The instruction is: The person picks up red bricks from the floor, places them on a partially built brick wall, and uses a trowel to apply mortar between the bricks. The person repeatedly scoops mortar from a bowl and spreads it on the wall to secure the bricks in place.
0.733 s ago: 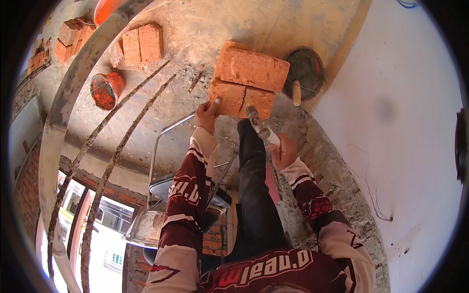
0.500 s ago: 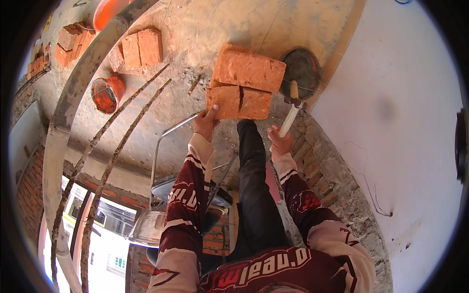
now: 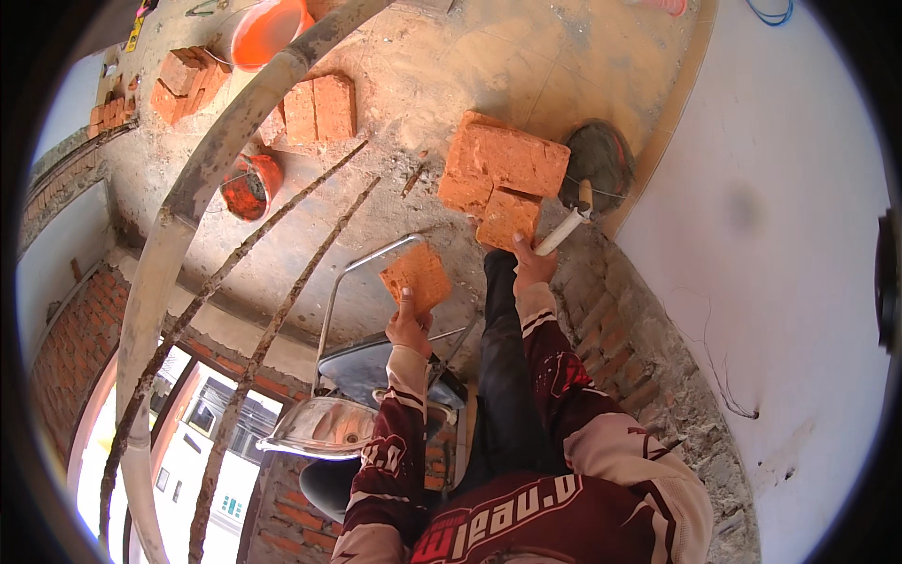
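Note:
My left hand (image 3: 410, 329) grips a broken piece of orange brick (image 3: 416, 277), thumb on its face, above a chair frame. In my right hand (image 3: 536, 266) is a hammer (image 3: 562, 231) with a white handle; its small dark head points away toward a bucket. Just beyond that hand's fingertips, another brick piece (image 3: 507, 220) rests against a stack of orange bricks (image 3: 507, 158); whether the fingers touch it I cannot tell. A wooden handle (image 3: 585, 193) stands at the rim of the dark mortar bucket (image 3: 606, 160).
A chair (image 3: 352, 371) with a metal frame stands below my left hand. Two rusty rods (image 3: 272, 329) and a curved pale pole (image 3: 193, 183) cross the left side. Beyond lie an orange bucket (image 3: 268, 179), brick piles (image 3: 319, 108) and an orange basin (image 3: 268, 38). A white wall (image 3: 780, 235) bounds the right.
The left brick piece has come away from the stack, carried left and nearer by my left hand. My right hand with the hammer has moved up beside the other piece. The view has shifted.

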